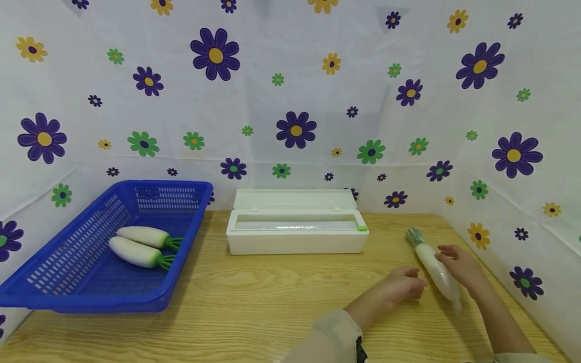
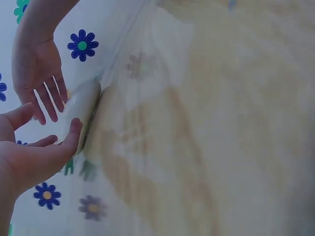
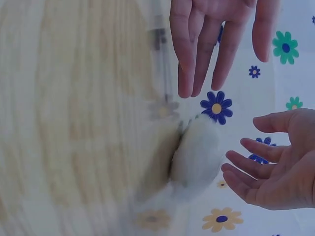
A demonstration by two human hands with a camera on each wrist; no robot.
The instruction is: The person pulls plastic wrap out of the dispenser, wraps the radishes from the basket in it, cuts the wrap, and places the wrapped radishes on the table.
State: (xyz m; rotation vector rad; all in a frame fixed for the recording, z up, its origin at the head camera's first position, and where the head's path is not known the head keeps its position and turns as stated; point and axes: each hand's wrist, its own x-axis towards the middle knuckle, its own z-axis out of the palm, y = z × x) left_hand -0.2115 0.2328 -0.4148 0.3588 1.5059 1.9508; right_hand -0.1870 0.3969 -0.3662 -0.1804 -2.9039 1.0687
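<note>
A white radish (image 1: pixel 437 272) wrapped in clear film lies on the right of the wooden table, its green leafy end pointing away. A twist of film sticks out at its near end. To its left hovers my left hand (image 1: pixel 401 288), fingers loosely bent and holding nothing. My right hand (image 1: pixel 459 264) is at the radish's right side, fingers relaxed, fingertips close beside it. From the left wrist, the radish (image 2: pixel 83 110) shows between both hands, with neither gripping it. The right wrist view catches the radish (image 3: pixel 197 160) blurred, with the fingers of both hands spread around it.
A white film dispenser box (image 1: pixel 297 242) with its lid raised and a green slider (image 1: pixel 362 228) stands at the back middle. At the left, a blue plastic basket (image 1: pixel 154 297) holds two white radishes (image 1: pixel 136 252). A flowered white curtain (image 1: pixel 254 96) encloses the table's back and sides.
</note>
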